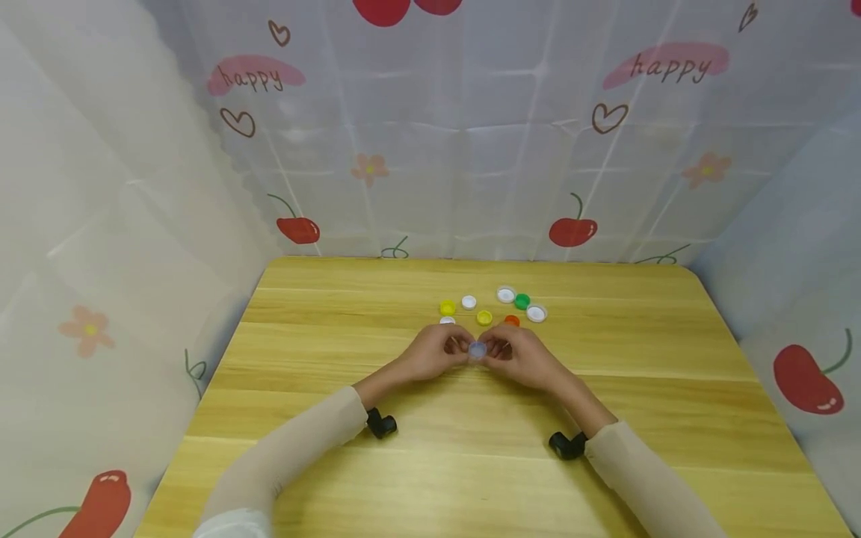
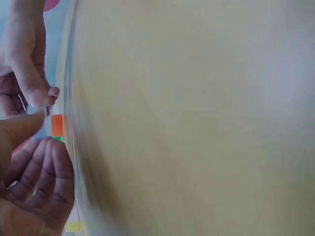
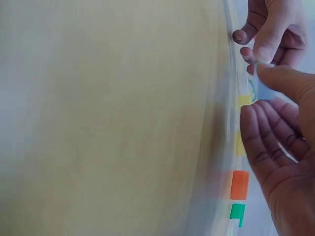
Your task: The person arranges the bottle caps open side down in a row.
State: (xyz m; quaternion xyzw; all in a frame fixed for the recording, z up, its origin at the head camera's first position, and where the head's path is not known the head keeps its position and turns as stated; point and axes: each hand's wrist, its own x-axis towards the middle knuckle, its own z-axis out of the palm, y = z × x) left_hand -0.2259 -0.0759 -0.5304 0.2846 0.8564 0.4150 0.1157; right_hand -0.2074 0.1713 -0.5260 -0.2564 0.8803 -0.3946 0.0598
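Between both hands, a small translucent bluish round cap (image 1: pixel 477 350) is held just above the table in the head view. My left hand (image 1: pixel 433 351) pinches its left side between thumb and fingers. On the opposite side, the thumb and fingers of my right hand (image 1: pixel 526 357) grip it too. The fingertips nearly meet around it and cover much of its edge. Just beyond the hands lie an orange cap (image 1: pixel 512 320), a yellow cap (image 1: pixel 484 317) and a white cap (image 1: pixel 447 320), the last partly hidden by the left hand.
Farther back lie another yellow cap (image 1: pixel 447 308), a white cap (image 1: pixel 468 302), a green cap (image 1: pixel 522 301) and two white caps with clear rims, one at the right (image 1: pixel 536 313). A printed curtain (image 1: pixel 457 149) hangs behind the wooden table (image 1: pixel 471 478) and along both sides.
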